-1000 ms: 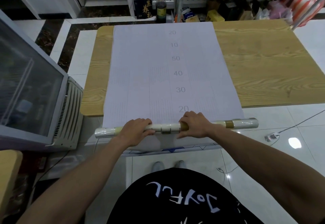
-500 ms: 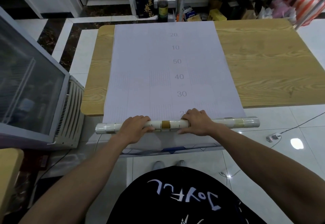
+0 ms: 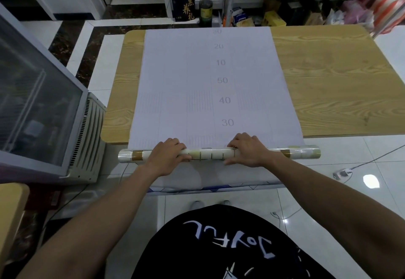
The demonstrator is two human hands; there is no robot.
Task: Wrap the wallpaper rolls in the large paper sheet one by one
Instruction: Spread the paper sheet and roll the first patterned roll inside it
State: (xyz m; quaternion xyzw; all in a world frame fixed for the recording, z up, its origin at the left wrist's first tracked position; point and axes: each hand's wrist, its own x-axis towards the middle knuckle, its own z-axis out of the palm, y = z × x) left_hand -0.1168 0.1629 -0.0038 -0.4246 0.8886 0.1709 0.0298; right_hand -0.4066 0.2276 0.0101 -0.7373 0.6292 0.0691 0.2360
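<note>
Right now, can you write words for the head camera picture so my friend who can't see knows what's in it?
The left hand and right hand grip a long wallpaper roll lying across the near end of a large white paper sheet. The sheet, printed with numbers, is spread over a wooden table.

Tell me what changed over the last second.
The wallpaper roll rolled forward, away from the person, along the large paper sheet. The printed 20 that showed just beyond it is now hidden, and its brown bands have turned. The left hand and right hand went with it, fingers over its top. Unchanged: both holds, and the sheet spread on the wooden table.
</note>
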